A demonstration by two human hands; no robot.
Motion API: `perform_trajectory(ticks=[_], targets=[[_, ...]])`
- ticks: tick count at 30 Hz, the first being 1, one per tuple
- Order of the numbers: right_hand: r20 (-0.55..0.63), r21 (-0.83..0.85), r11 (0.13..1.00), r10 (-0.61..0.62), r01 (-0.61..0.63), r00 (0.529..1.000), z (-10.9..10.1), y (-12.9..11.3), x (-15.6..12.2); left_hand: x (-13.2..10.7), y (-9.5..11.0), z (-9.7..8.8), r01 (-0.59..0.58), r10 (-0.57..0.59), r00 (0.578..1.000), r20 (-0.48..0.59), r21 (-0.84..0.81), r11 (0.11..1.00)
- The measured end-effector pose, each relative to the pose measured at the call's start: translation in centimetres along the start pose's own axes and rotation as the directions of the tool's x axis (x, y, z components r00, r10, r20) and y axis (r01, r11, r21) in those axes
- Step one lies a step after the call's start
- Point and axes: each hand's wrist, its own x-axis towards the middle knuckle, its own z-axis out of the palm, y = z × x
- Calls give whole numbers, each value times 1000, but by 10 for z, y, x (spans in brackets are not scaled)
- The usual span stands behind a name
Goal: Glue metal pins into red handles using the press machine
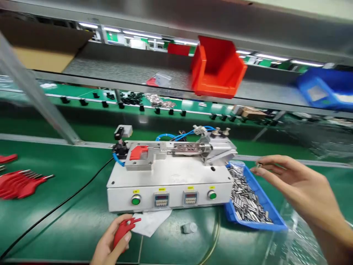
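Green bench [74, 224]: left fingers [119, 249] hold red handle [120, 232], right fingers [278, 160] metal piece [259, 165].

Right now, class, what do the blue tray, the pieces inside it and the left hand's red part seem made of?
Blue tray: probably smooth plastic, by its even colour and moulded walls. Pieces inside: likely shiny metal, given their silvery glints. Red part in the left hand: apparently smooth plastic, given its uniform colour.
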Motion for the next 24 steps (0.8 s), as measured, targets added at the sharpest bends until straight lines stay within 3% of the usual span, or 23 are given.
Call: perform_trajectory(ticks=[3,6,8,10,13,15,18,21,24], targets=[[159,-18,971,-232,238,960,38,-33,7,-2,7,1,-38,38,999,22,-12,999],[301,46,884,-457,466,837,95,-55,28,-7,13,1,-54,54,998,-12,-32,998],[350,105,834,-541,541,765,140,-62,48,-12,16,0,-56,55,998,-24,-48,997],[385,109,821,-555,561,738,182,-65,70,-16,16,-3,-59,57,998,-36,-64,996],[505,-11,859,-437,512,744,227,-64,94,-21,12,-13,-66,61,995,-74,-68,996],[574,-105,871,-342,481,744,240,-61,101,-22,8,-21,-59,52,993,-102,-64,996],[615,-206,832,-298,514,730,243,-58,101,-20,3,-31,-59,46,987,-151,-85,995],[642,-274,721,-355,636,680,240,-64,97,-13,3,-34,-101,74,984,-164,-158,982],[628,-230,637,-480,735,612,244,-68,100,-4,4,-30,-140,125,989,-81,-219,966]])
